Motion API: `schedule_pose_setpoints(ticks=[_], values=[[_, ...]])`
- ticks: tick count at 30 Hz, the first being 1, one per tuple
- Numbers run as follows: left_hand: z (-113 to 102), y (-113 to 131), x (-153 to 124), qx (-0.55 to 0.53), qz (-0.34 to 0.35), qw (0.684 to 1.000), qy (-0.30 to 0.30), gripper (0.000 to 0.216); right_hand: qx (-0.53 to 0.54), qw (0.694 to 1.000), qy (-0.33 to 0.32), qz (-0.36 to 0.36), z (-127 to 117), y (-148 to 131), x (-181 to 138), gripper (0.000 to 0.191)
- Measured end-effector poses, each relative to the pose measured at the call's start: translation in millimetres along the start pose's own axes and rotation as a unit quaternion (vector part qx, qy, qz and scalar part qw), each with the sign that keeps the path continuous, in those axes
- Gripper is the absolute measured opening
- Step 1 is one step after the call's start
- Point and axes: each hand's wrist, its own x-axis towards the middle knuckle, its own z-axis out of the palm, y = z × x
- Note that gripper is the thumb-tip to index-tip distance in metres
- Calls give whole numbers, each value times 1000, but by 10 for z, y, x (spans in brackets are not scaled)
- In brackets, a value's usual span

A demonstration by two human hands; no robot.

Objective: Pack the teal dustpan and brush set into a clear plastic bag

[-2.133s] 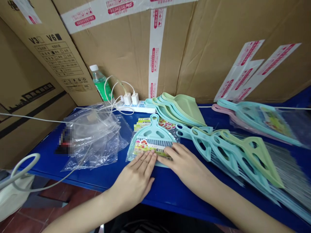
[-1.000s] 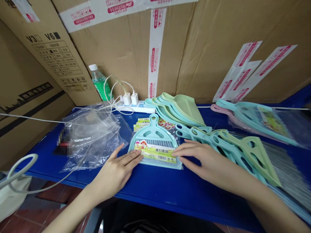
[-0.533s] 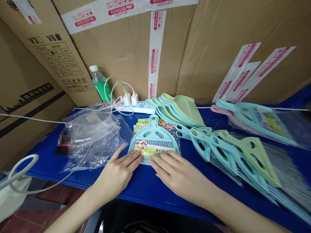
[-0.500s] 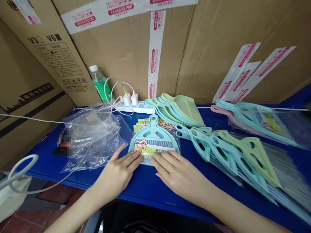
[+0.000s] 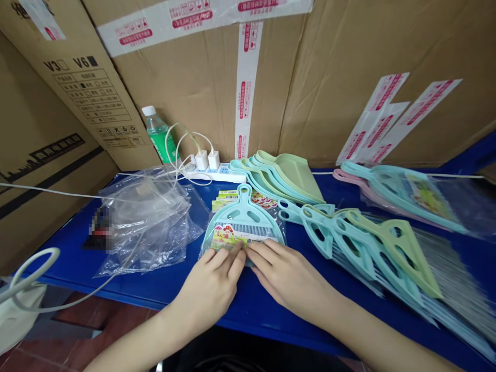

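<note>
A light-blue dustpan (image 5: 244,206) with a grey-bristled brush (image 5: 251,229) lies in front of me in a clear bag, its handle pointing away. Across it is a printed label (image 5: 227,237) with mushrooms. At the near edge of the bag my left hand (image 5: 217,276) has its fingers bent, the index tip on the label and the thumb close by, gripping the set there. My right hand (image 5: 289,271) rests beside it with fingers stretched flat over the label's right part. Both hands hide the near end of the set.
Clear plastic bags (image 5: 155,222) lie to the left. Stacked dustpans (image 5: 294,173) stand behind; several brushes (image 5: 368,248) and bagged dustpans (image 5: 399,188) lie to the right. A power strip (image 5: 228,173), a bottle (image 5: 158,134) and cardboard boxes (image 5: 209,93) line the back.
My left hand has slid right along the set's near edge towards my right hand, and its fingers have bent. My right hand stays over the label's right part.
</note>
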Motion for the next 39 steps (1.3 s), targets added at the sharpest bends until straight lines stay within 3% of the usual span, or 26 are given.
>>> schedule_pose_setpoints(ticks=[5,10,29,35,39], values=[[40,20,8,1,-10,1000,-14,40,-37,999,-31,20,25,-23,-8,21],[43,-18,-31,-17,-24,998,-48,44,-45,998,-14,30,-2,-18,4,20],[-75,-279,-281,-19,-82,993,-84,47,-46,997,-16,62,-112,98,-39,20],[-82,-358,-345,-30,-93,993,-67,47,-15,997,-10,75,-136,122,-39,27],[-70,-388,-354,-56,-95,992,-53,42,65,992,-18,106,-211,196,-52,32]])
